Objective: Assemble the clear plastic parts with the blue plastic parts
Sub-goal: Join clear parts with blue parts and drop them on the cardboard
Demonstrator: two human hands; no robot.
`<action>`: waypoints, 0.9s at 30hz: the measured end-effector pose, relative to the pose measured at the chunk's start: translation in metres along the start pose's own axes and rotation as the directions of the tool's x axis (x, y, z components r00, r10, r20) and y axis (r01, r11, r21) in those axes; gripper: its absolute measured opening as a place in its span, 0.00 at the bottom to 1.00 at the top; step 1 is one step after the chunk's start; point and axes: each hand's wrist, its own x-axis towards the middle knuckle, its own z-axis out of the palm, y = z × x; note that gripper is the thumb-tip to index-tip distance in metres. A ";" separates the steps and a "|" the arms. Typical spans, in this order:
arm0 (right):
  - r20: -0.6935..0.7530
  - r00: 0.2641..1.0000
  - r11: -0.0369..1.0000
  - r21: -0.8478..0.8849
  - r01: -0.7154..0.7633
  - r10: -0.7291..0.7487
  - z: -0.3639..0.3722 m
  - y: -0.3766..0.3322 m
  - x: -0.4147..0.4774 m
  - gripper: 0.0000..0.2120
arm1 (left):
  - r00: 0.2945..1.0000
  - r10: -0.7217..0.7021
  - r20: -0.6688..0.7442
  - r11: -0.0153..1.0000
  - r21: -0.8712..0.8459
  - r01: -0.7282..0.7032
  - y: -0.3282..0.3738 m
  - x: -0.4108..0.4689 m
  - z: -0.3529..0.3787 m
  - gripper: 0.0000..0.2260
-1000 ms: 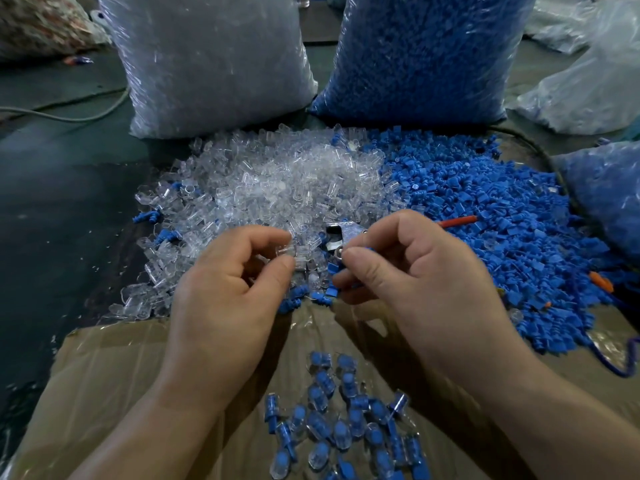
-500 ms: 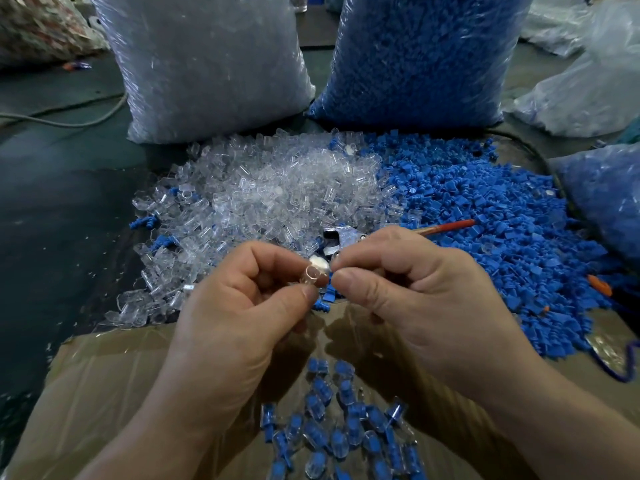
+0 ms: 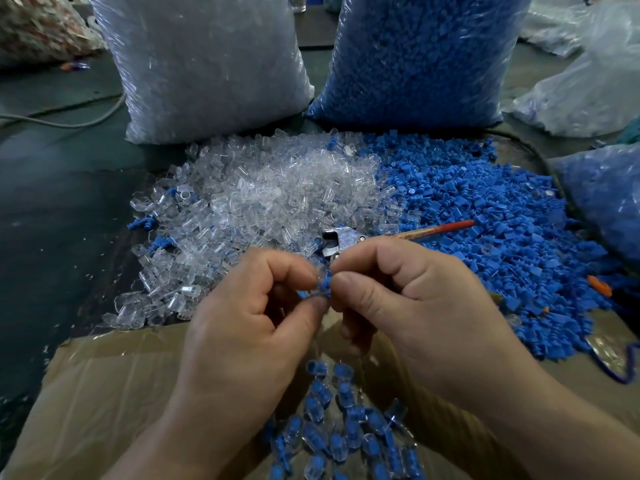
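Two sacks, the clear sack (image 3: 207,64) and the blue sack (image 3: 415,57), stand behind loose heaps of clear plastic parts (image 3: 270,188) and blue plastic parts (image 3: 485,220). Finished pieces (image 3: 339,431) lie in a cardboard box (image 3: 104,393). Above it we see the left hand (image 3: 242,327) pinching a barely visible clear shell (image 3: 320,271), and the right hand (image 3: 415,306) pinching a blue part (image 3: 325,284) against it. Pushed askew, we judge, the part may jam, or spring loose into the heaps.
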 end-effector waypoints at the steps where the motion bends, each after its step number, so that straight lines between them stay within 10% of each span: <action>1: 0.006 1.000 1.000 -0.011 -0.008 0.008 0.001 0.000 0.000 0.02 | 0.999 0.034 -0.012 0.999 0.035 -0.034 0.001 0.000 0.001 0.11; 11: -0.027 0.998 0.987 -0.149 0.056 -0.061 -0.001 -0.004 -0.002 0.08 | 0.997 0.076 0.022 0.995 -0.073 -0.075 0.007 -0.004 -0.006 0.19; 18: 0.022 0.955 0.779 -0.574 0.254 -0.296 0.002 0.002 0.000 0.07 | 0.995 0.095 0.018 0.987 0.130 -0.096 0.006 0.001 -0.003 0.11; 27: 0.147 0.917 0.704 -0.599 0.381 -0.371 0.003 0.001 0.000 0.09 | 0.977 -0.168 0.128 0.959 -0.209 0.192 0.001 0.000 0.000 0.11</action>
